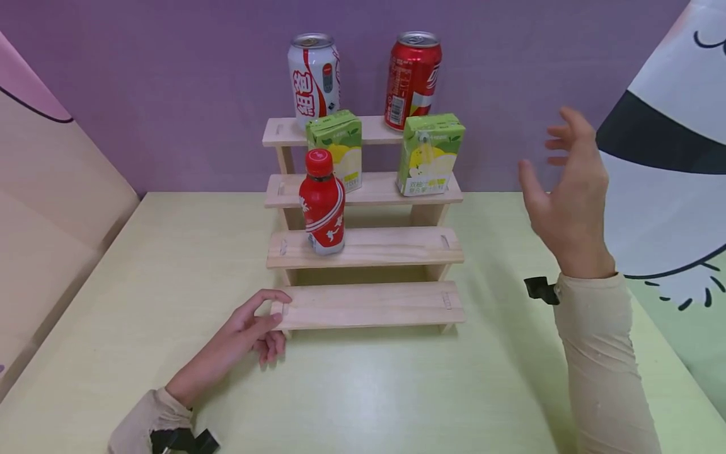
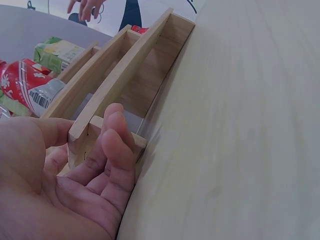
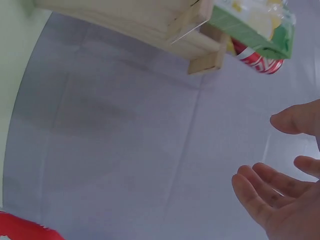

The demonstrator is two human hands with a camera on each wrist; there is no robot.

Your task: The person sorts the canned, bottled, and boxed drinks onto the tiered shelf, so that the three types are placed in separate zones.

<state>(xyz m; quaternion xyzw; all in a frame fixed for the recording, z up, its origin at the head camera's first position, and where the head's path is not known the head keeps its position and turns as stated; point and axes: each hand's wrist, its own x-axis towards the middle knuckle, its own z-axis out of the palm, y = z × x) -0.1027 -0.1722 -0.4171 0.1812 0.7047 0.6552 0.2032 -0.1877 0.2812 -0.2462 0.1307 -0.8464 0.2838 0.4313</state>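
Observation:
A stepped wooden rack [image 1: 365, 306] stands against the wall. My left hand [image 1: 241, 334] grips the left end of its lowest step; in the left wrist view the thumb and fingers close round the board's end [image 2: 80, 130]. My right hand [image 1: 573, 189] is raised to the right of the rack, fingers spread and holding nothing. Nearest to it is the right-hand green juice carton [image 1: 431, 157] on the second step from the top. Another green carton [image 1: 348, 148] stands left on that step, partly hidden by a red bottle [image 1: 323, 208] one step lower.
On the top step are a white-and-red can [image 1: 314, 75] and a red can [image 1: 414, 79]. The rack rests on a pale table [image 1: 363, 391] with a purple wall [image 1: 198, 94] behind. Part of a red object [image 3: 27, 227] shows at the right wrist view's lower corner.

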